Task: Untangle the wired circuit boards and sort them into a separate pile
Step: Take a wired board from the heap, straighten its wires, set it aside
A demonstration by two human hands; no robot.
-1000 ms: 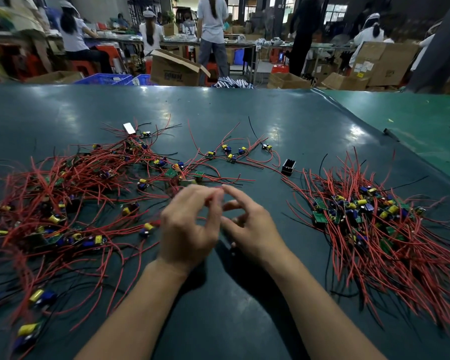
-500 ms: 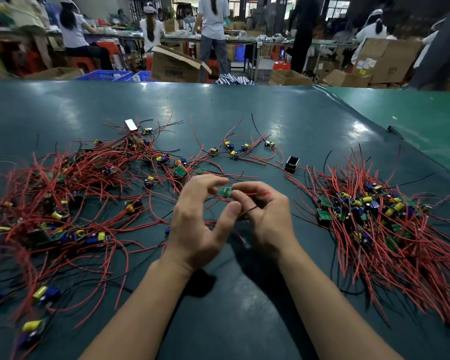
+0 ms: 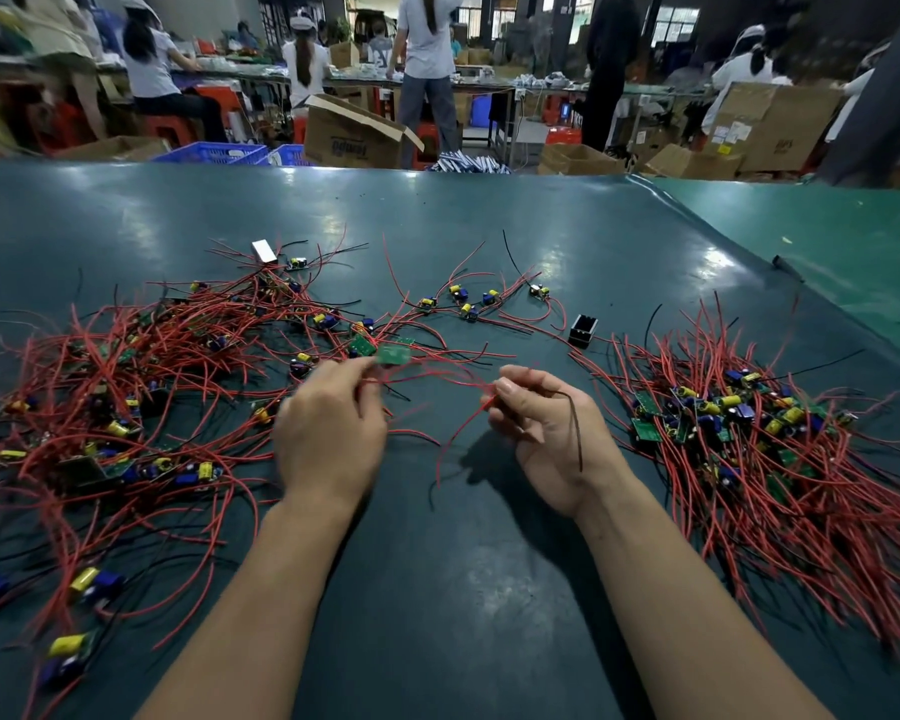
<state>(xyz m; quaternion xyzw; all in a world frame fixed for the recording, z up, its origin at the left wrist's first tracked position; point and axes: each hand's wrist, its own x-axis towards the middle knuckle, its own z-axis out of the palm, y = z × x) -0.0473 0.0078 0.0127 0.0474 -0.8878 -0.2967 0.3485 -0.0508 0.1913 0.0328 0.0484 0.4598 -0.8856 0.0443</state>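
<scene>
Head view: the left hand (image 3: pixel 328 439) pinches a small green circuit board (image 3: pixel 393 354) above the counter (image 3: pixel 489 589); the right hand (image 3: pixel 546 428) pinches its limp red wires (image 3: pixel 468 415). Light, rigid board, snag-prone leads: best held by the board's edges.
</scene>
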